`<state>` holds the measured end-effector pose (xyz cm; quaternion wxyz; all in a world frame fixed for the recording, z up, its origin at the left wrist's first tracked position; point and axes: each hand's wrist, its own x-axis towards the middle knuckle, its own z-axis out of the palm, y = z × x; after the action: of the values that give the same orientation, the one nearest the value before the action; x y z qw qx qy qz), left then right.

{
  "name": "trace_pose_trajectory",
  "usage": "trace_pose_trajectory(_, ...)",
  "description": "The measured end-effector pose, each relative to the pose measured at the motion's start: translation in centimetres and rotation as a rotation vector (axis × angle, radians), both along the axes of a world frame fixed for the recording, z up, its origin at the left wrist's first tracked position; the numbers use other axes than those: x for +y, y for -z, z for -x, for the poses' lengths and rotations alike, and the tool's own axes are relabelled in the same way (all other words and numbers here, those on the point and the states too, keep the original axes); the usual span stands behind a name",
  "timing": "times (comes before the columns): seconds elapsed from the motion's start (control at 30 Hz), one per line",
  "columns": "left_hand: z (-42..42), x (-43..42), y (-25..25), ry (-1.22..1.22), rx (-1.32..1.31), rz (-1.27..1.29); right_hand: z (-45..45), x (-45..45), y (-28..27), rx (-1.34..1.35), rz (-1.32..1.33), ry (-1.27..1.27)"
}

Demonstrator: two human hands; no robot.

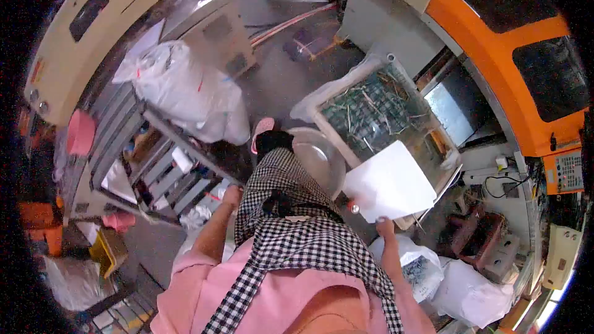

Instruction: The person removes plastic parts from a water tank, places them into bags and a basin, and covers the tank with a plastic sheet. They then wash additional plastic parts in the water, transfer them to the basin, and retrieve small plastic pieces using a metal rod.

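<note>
My left hand (232, 196) hangs beside the grey slatted rack (185, 170), close to its near corner. A small red strip (213, 196) shows right by it; whether the fingers hold it, I cannot tell. On the other side, my right hand (385, 226) is at the lower edge of a flat white board (396, 182). The fingers are too small to make out, so touch or grip is unclear. That board lies over the near corner of a large bin (331, 130) holding green mesh-like material and thin sticks. A small red-and-silver round object (353, 207) is at the board's left edge.
A round metal basin (318, 161) stands on the floor by my legs. White sacks (473, 294) lie at lower right, and a big stuffed plastic bag (185, 96) sits behind the rack. An orange-framed machine (442, 3) lines the right; a beige machine (117, 0) curves along the left.
</note>
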<state>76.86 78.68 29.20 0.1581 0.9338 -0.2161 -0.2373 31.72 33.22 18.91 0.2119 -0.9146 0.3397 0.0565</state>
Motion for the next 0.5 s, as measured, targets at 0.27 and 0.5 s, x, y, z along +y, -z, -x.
trace_pose_trajectory(0.27, -22.4, -14.5, 7.8, 0.381, -0.099, -0.134, -17.9, 1.7, -14.4, 0.315, -0.48, 0.66)
trace_pose_trajectory(0.5, -43.9, -24.3, 1.0, 0.244, 0.702, 0.265, -44.8, -3.6, -25.5, 0.053, -0.45, 0.624)
